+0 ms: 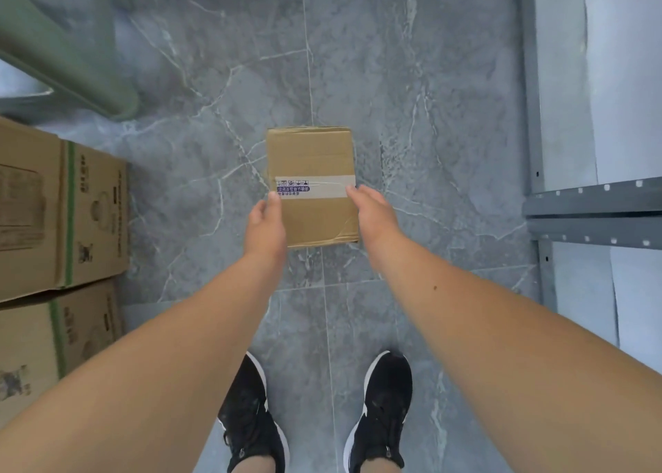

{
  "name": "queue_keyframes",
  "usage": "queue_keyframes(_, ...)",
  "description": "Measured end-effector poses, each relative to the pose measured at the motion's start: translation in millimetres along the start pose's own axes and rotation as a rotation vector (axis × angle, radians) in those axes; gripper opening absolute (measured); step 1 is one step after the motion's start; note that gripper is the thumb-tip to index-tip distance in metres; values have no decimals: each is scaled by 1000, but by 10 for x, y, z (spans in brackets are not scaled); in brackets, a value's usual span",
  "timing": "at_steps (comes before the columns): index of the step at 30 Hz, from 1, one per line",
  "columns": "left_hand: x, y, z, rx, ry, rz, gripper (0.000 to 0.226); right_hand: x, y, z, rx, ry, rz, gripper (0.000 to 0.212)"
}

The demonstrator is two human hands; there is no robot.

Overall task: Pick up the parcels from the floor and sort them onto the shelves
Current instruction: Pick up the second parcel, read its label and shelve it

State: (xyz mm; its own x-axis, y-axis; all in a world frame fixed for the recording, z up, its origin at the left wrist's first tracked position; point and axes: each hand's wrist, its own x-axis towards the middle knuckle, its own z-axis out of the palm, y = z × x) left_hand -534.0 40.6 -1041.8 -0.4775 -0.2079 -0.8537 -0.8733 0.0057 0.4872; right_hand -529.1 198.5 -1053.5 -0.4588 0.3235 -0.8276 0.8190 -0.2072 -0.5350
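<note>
A small brown cardboard parcel (311, 171) with a white printed tape strip across it lies on the grey marble floor, straight ahead of my feet. My left hand (265, 228) is at its left side, thumb on the top near the tape. My right hand (373, 211) is at its right side, fingertips touching the tape's right end. Both hands have straight, relaxed fingers; whether either one grips the parcel is hard to tell.
Two large printed cartons (61, 218) are stacked at the left. A green stool leg (71, 49) stands at the upper left. A grey metal shelf frame (594, 203) runs along the right wall. My black shoes (383, 411) are below.
</note>
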Motion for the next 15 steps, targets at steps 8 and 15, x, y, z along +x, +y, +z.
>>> queue_keyframes(8, 366, 265, 10, 94, -72, 63, 63, 294, -6, 91, -85, -79, 11, 85)
queue_keyframes(15, 178, 152, -44, 11, -133, -13, 69, 128, 72, 54, -88, -94, 109, 96)
